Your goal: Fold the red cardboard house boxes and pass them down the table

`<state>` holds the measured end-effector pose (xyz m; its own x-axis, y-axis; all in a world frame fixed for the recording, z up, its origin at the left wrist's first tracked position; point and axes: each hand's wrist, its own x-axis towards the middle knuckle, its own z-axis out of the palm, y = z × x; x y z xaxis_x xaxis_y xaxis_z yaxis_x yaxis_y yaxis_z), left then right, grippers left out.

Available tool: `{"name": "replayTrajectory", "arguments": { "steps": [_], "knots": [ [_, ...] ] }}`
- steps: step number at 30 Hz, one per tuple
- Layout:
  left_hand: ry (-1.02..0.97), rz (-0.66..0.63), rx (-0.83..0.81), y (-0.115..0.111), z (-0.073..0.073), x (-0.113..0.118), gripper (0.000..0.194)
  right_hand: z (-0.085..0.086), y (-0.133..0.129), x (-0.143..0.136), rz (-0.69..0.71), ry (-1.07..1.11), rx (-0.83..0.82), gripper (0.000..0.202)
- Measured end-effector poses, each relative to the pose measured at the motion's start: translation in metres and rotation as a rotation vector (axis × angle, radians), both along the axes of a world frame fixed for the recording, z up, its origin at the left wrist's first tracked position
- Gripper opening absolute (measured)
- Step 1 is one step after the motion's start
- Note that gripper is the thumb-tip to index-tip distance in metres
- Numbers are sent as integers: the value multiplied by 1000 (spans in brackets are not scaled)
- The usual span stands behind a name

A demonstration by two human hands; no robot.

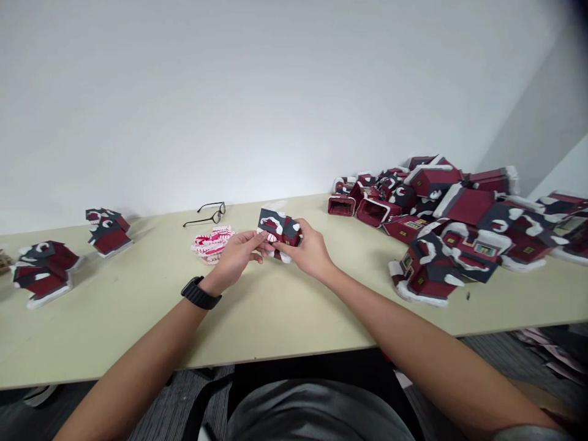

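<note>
A small dark-red house with a dark grey roof and white snow trim (278, 222) is held above the table in front of me. My right hand (312, 248) wraps round its right side, thumb across the front. My left hand (239, 252), with a black watch on the wrist, pinches a small red-and-white striped piece (272, 237) against the front of the house. Just left of the house, partly behind my left hand, lies a pile of red-and-white striped pieces (212, 242).
Many similar houses (468, 205) are heaped on the right of the pale table (285, 318). A few more houses (46, 269) stand at the left. Black glasses (215, 217) lie near the wall behind the striped pile.
</note>
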<state>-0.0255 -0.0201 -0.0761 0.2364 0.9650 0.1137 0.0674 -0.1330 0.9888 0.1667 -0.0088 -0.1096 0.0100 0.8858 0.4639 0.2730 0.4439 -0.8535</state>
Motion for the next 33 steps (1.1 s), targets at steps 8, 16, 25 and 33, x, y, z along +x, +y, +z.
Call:
{"name": "replayTrajectory", "arguments": {
  "steps": [8,16,25,33],
  "knots": [
    [-59,-39,7,2,-3,0,41,1,1,1,-6,-14,-3,47],
    [-91,-47,-20,0,-4,1,43,2,0,1,-11,-35,-10,47],
    [-76,-53,-22,0,-12,7,41,4,-2,0,-18,-38,-26,45],
    [-134,-50,-26,-3,-6,7,44,0,1,1,-20,-42,20,45]
  ]
}}
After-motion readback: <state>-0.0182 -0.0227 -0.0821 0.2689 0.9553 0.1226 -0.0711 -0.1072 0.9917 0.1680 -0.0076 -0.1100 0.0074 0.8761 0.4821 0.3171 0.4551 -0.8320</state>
